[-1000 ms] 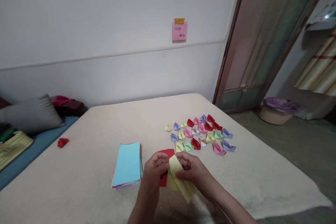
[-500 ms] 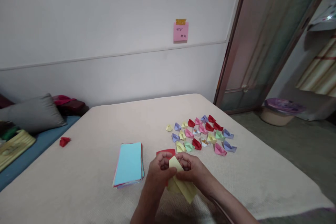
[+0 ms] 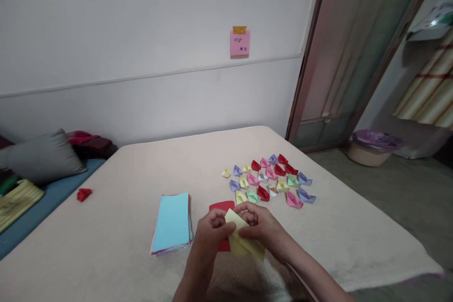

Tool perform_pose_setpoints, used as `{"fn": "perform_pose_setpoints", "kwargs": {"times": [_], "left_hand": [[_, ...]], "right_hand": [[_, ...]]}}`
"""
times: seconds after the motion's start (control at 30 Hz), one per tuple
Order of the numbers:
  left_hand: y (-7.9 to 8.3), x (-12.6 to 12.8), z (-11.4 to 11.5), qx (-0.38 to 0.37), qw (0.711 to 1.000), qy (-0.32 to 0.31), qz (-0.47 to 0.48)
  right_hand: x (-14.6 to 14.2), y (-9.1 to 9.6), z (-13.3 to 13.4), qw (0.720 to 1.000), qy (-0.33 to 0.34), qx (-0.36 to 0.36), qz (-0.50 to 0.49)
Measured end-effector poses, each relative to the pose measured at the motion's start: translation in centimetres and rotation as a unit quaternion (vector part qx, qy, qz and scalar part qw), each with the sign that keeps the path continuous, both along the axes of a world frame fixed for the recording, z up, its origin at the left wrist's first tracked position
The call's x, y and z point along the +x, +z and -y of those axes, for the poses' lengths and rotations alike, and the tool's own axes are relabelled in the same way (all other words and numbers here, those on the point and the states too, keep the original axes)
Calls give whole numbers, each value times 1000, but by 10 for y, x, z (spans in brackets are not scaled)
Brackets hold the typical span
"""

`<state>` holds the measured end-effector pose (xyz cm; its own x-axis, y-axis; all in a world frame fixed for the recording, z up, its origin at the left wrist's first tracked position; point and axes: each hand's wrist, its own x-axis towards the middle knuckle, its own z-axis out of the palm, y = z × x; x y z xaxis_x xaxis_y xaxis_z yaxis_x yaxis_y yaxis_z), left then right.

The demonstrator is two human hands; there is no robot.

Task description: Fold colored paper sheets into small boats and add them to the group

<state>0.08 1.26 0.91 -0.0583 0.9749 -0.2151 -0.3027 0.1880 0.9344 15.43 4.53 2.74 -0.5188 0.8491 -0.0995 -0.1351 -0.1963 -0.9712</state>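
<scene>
Between both hands is a pale yellow sheet of paper, partly folded, with a pointed corner at its top. My left hand pinches its left side with the thumb on top. My right hand grips the right side, thumb pressed on the fold and fingers curled behind. Under the hands lies a red sheet of paper, partly hidden by them. To the left sits a stack of coloured paper with a light blue sheet on top. Beyond my right hand stand several small folded paper boats in rows.
All this rests on a bed with a cream cover. A crumpled red paper piece lies far left, near a grey pillow. A pink note is taped to the wall. A lined bin stands on the floor at right.
The yellow paper has turned in my hands, its lower end swinging up and right. The thumbs have shifted slightly along the fold. The whole view has moved a little.
</scene>
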Motion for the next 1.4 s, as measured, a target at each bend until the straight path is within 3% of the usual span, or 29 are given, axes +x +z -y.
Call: {"fn": "perform_pose_setpoints", "kwargs": {"times": [0.1, 0.2, 0.47, 0.63, 0.83, 1.07, 1.27, 1.4], "left_hand": [[-1, 2, 3, -30, 997, -66, -25], [-2, 2, 4, -38, 995, -84, -43], [10, 8, 8, 8, 996, 48, 73], [13, 12, 10, 6, 996, 53, 64], [8, 11, 8, -1, 996, 84, -4], [9, 11, 8, -17, 989, 132, 58], [19, 15, 14, -3, 992, 109, 68], [18, 16, 14, -6, 989, 92, 113]], "right_hand": [[2, -2, -1, 1000, 0, -2, 13], [3, -5, -3, 1000, -4, -8, 15], [5, -3, -7, 996, -65, -13, -65], [5, -7, -8, 992, -121, 11, -39], [1, -14, -7, 991, -120, 57, -17], [6, -3, -7, 988, -143, 63, -5], [9, -7, -11, 987, -149, 30, -44], [9, -6, -9, 989, -137, 24, -52]]}}
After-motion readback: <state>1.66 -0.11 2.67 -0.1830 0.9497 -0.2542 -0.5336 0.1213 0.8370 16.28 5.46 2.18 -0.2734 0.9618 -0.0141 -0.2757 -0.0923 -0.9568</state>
